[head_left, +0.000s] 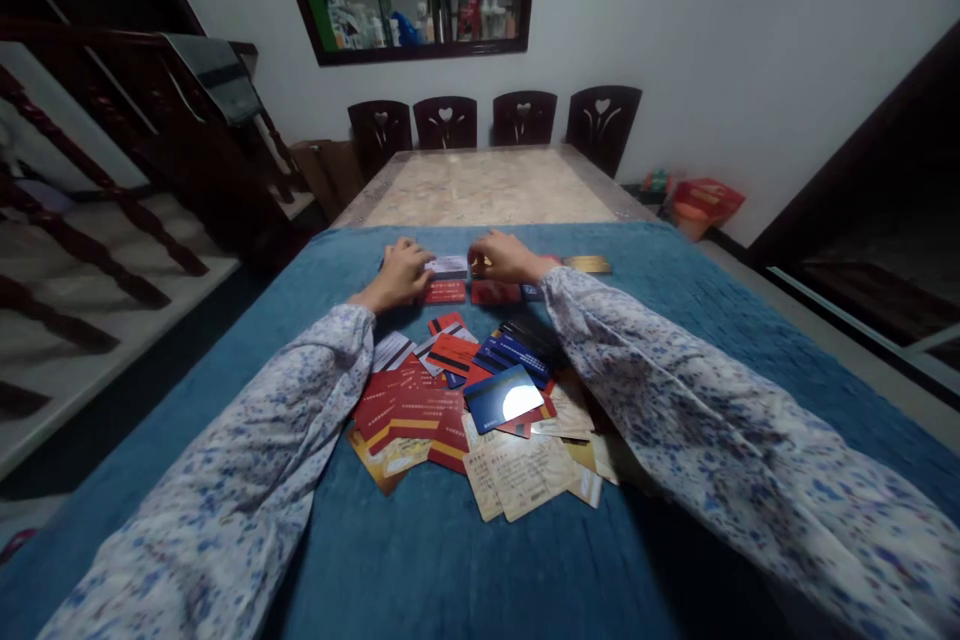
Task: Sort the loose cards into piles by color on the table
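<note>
Both my arms, in floral sleeves, reach forward over a blue cloth (697, 320). My left hand (401, 272) has its fingers curled on the edge of a pale card (448, 266). My right hand (504, 257) is closed at that card's other side, pinching something I cannot make out. Red cards (445, 292) lie just below the hands. A loose pile of cards (480, 400), red, blue, black and beige, lies between my forearms. A blue card (504, 397) rests on top of it.
A gold card (589, 264) lies to the right of my right hand. Beyond the cloth the marble tabletop (487, 185) runs to several dark chairs (487, 120) against the wall. A wooden stair rail (90, 190) is on the left, and a red bag (705, 202) sits on the floor at right.
</note>
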The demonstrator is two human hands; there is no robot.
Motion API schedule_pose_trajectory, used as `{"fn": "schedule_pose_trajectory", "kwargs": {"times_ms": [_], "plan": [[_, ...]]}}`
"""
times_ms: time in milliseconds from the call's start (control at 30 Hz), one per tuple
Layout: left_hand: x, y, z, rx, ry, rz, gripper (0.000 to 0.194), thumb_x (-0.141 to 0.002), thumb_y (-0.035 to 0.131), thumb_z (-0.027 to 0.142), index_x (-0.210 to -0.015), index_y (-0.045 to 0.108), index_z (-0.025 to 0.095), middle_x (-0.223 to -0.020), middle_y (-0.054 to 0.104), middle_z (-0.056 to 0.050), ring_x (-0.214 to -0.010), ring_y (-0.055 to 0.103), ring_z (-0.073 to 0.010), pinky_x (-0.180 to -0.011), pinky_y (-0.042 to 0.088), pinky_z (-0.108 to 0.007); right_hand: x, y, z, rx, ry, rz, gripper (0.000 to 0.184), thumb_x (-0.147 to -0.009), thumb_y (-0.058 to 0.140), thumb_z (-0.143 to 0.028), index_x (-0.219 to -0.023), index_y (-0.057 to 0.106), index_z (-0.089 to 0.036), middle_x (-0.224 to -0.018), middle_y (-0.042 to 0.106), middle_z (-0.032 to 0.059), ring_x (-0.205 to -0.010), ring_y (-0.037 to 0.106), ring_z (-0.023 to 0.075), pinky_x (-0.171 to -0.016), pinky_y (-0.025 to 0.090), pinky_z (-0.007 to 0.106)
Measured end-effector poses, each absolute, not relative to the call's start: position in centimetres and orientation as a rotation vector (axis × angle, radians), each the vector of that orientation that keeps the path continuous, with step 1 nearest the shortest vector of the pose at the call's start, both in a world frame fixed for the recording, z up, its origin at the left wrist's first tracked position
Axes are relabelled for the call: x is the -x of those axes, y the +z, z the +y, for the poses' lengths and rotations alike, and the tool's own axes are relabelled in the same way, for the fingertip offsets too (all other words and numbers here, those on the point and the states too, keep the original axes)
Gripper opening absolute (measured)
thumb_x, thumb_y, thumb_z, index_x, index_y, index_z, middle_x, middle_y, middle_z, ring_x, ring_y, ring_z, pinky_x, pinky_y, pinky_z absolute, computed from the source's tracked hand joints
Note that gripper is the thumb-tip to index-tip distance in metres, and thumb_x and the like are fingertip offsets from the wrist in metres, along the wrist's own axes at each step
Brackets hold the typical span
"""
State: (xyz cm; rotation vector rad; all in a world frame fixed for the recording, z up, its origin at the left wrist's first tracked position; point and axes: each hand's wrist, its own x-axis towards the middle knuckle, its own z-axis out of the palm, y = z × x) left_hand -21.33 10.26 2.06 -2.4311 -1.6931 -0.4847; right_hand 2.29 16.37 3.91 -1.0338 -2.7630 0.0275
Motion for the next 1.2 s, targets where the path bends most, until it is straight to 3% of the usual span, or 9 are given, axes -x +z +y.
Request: {"fn": "schedule_pose_trajectory", "kwargs": {"times_ms": [467, 700, 1200], "plan": [[18.6, 1.6, 6.2, 2.416, -0.602, -1.561, 0.018, -0.092, 0.055, 0.020, -0.092, 0.073, 0.018, -0.090, 0.069, -0.010, -0.101, 0.055, -0.0292, -0.086, 0.039, -0.043, -5.2, 4.4, 11.6, 0.973, -0.034, -2.724, 0.021, -0.090, 0.056, -0.015, -0.100, 0.074, -0.019, -0.104, 0.075, 0.0091, -0.098, 0.057, 0.0241, -0.071, 0.031, 0.031], [17.7, 1.3, 3.9, 2.448, -0.653, -1.507, 0.020, -0.094, 0.052, 0.017, -0.089, 0.071, 0.017, -0.091, 0.070, -0.011, -0.096, 0.054, -0.0279, -0.084, 0.039, -0.044, -6.2, 4.6, 9.4, 0.932, -0.035, -2.708, 0.019, -0.092, 0.055, -0.015, -0.097, 0.072, -0.018, -0.100, 0.075, 0.0091, -0.095, 0.056, 0.0236, -0.069, 0.026, 0.031], [16.0, 0.7, -0.7, 2.474, -0.602, -1.389, 0.017, -0.094, 0.052, 0.014, -0.090, 0.069, 0.017, -0.090, 0.069, -0.010, -0.091, 0.053, -0.0255, -0.086, 0.041, -0.042, -8.7, 3.4, 5.7, 0.843, -0.053, -2.724, 0.017, -0.092, 0.056, -0.018, -0.095, 0.072, -0.019, -0.098, 0.073, 0.0105, -0.094, 0.053, 0.0240, -0.074, 0.029, 0.034]]}}
